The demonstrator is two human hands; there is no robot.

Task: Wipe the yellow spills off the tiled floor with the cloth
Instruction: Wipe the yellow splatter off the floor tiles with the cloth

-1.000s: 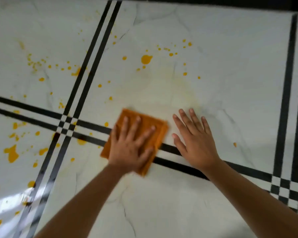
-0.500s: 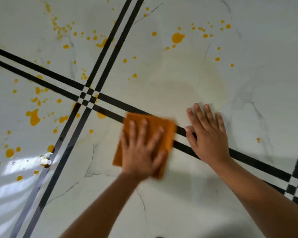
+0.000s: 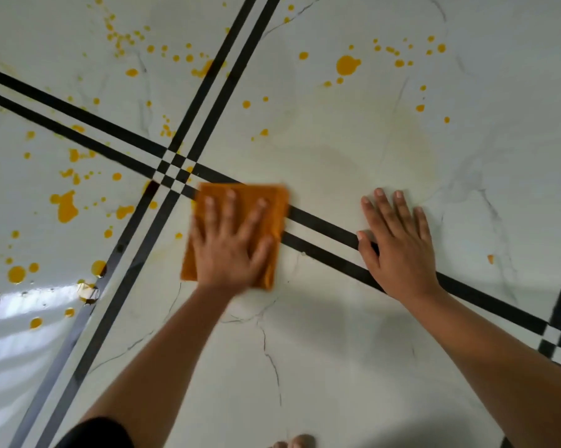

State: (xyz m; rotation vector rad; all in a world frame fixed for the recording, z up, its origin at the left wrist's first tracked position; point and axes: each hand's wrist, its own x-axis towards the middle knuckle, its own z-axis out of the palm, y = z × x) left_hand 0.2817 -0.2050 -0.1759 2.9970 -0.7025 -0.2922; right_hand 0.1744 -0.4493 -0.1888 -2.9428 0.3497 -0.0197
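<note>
Yellow splatter everywhere, cloth parked by the stripe crossing

Yellow spills [image 3: 66, 206] are thickest on the left side of the tiled floor [image 3: 353, 367], lots of blobs and small dots, with a glare patch low down near the left edge. Two pairs of black stripes [image 3: 175, 171] cross just right of that mess. More drops sit along the far edge, including one bigger blob [image 3: 347, 64] up past the middle.

Just right of the crossing is the orange cloth [image 3: 272, 202], folded into a rough square and lying flat over one stripe pair. The left hand [image 3: 229, 250] is pressed on top of it, palm down, fingers fanned out wide, not gripping. It's a bit blurry.

Further right, the right hand [image 3: 398, 250] lies flat on the bare floor, fingers spread, holding nothing, its heel over the stripes. One lone yellow speck [image 3: 490, 258] sits beyond it toward the right edge.
</note>
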